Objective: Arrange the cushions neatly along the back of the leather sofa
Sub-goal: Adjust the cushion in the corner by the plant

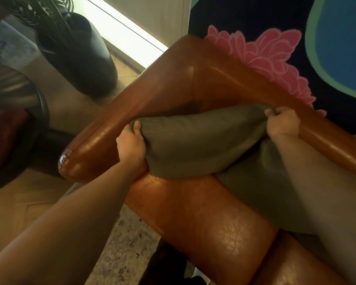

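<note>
We're right over the corner of the leather sofa (203, 83), where armrest meets backrest, and both hands are on one olive-green cushion (193, 145). The left hand (131, 144) has its grip closed on the cushion's end nearest the armrest, thumb pressed into the fabric; the right hand (282, 125) has its grip pinched shut on the opposite top corner, up against the sofa's backrest. The cushion sits in that corner, propped between seat and backrest, though it sags in the middle and leans rather than standing square. Just beside it along the sofa, further from the corner, we see a second green cushion (263, 194) slumped on the seat, partly hidden under the right forearm, and that one looks unsorted. So we judge this an early-to-middle stage: one cushion is being seated in the corner, at least one more waits, and the rest of the sofa runs out of view, so we can't count what remains. As for writing, we find none: no brand, tag or label shows on sofa or cushions, only pink and blue painted shapes behind the backrest.
</note>
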